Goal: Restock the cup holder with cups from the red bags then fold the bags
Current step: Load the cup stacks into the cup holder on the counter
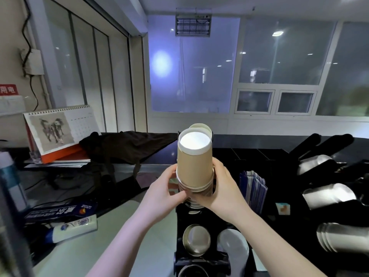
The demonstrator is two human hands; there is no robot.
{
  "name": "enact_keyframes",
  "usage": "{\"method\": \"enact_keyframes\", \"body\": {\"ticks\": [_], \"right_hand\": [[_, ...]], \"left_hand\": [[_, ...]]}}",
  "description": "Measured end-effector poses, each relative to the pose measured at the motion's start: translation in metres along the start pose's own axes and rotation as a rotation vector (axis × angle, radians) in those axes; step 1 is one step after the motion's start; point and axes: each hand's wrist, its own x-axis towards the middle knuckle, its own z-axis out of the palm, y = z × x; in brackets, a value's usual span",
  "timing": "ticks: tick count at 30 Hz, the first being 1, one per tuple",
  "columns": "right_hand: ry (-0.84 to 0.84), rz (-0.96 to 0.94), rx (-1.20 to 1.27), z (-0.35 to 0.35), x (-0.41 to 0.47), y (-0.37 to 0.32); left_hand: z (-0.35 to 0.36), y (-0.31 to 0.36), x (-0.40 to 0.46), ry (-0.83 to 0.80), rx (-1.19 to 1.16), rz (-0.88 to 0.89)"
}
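The lower rims of the cup stack point(194, 166) were hidden behind the left hand point(169, 188) and right hand point(225, 188), so its seat in the cup holder point(179, 226) could not be told. Below the hands, the holder's bottom was cut off by the picture's edge. Left of the left hand, a blurred blue object point(10, 180) was cropped. No red bags were identifiable.
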Motion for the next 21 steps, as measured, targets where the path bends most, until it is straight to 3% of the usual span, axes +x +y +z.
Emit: {"method": "enact_keyframes", "body": {"ticks": [14,18,21], "right_hand": [[-0.102,0.062,-0.039,0.003,0.002,0.024],[-0.029,-0.025,0.008,0.002,-0.003,0.015],[0.097,-0.255,-0.007,0.003,-0.008,0.004]], "left_hand": [[0.003,-0.003,-0.005,-0.056,-0.075,-0.108],[-0.005,0.007,-0.012,-0.001,-0.213,-0.118],[-0.009,0.013,-0.018,0.045,-0.245,-0.097]]}}
